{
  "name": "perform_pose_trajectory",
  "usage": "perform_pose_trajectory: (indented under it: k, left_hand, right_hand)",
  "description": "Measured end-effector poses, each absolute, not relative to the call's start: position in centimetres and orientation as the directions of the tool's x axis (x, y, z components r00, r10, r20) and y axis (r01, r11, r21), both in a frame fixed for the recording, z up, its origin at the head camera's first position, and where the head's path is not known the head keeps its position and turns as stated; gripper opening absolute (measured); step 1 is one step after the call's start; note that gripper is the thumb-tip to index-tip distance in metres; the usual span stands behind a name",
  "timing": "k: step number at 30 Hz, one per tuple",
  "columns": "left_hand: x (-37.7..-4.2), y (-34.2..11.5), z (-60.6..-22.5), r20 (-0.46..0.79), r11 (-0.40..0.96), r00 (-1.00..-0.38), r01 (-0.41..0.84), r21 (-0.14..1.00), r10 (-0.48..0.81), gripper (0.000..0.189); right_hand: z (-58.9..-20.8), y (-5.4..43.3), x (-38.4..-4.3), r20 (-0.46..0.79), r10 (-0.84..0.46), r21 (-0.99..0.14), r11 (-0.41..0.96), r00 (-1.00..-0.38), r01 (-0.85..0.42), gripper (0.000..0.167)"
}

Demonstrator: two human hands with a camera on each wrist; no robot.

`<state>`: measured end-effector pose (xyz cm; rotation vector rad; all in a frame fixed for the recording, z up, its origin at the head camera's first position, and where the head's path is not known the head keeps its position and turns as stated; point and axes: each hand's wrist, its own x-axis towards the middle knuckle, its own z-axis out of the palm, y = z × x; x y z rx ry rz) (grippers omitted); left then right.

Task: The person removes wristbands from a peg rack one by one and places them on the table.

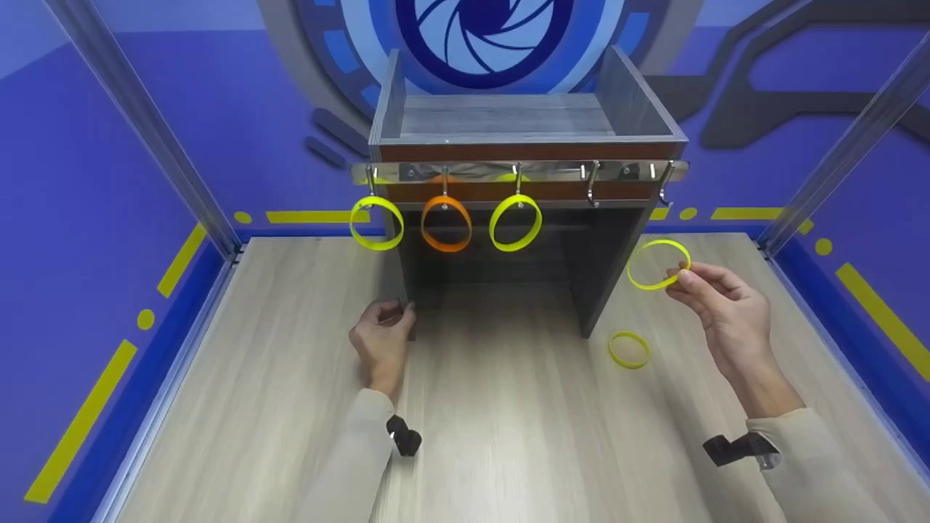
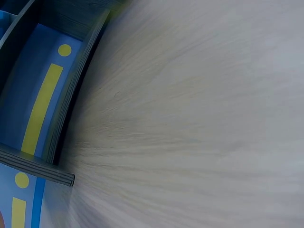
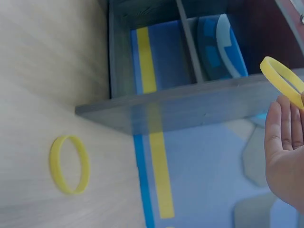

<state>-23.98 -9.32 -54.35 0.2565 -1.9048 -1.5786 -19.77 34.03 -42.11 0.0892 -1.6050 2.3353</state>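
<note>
My right hand [image 1: 734, 312] pinches a yellow silicone wristband [image 1: 659, 288] between thumb and fingers, to the right of the hook rail [image 1: 556, 172]. In the right wrist view, this held wristband [image 3: 278, 80] shows beside the fingers. Another yellow wristband [image 1: 629, 365] lies on the table below. From the rail's hooks hang a yellow wristband [image 1: 354, 225] at the left, an orange wristband [image 1: 446, 247] and a further yellow wristband [image 1: 516, 247]. With fingers loosely curled, my left hand [image 1: 381, 341] is at the lower front of the rack's left side panel; only a sliver shows in the left wrist view.
The grey wooden rack [image 1: 632, 94] stands at the back of the wood-grain table [image 1: 501, 436], its open tray on top. Two hooks at the right of the rail bear no band. Blue printed walls [image 1: 145, 145] and metal posts [image 1: 138, 123] enclose the table.
</note>
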Motion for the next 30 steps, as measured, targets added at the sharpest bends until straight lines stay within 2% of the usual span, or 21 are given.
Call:
perform_pose_trajectory:
  k: [8, 15, 22, 30]
  left_hand:
    - [-24.1, -9.3, -54.5, 0.341, 0.246, -0.773, 0.244, 0.938, -0.535, 0.016]
    - [-24.0, -9.4, -54.5, 0.32, 0.238, -0.783, 0.224, 0.945, -0.534, 0.016]
    - [-24.1, -9.3, -54.5, 0.346, 0.265, -0.768, 0.236, 0.935, -0.539, 0.017]
    - [-24.0, -9.4, -54.4, 0.32, 0.272, -0.783, 0.198, 0.941, -0.534, 0.015]
  right_hand:
    - [-44.0, 35.9, -19.6, 0.155, 0.215, -0.883, -0.408, -0.964, -0.233, 0.013]
    - [-45.9, 37.3, -19.5, 0.105, 0.235, -0.882, -0.427, -0.966, -0.2, 0.01]
    - [-47.5, 39.0, -19.6, 0.041, 0.261, -0.877, -0.453, -0.965, -0.16, 0.011]
    - [-48.7, 40.1, -19.5, -0.025, 0.273, -0.914, -0.397, -0.962, -0.089, 0.01]
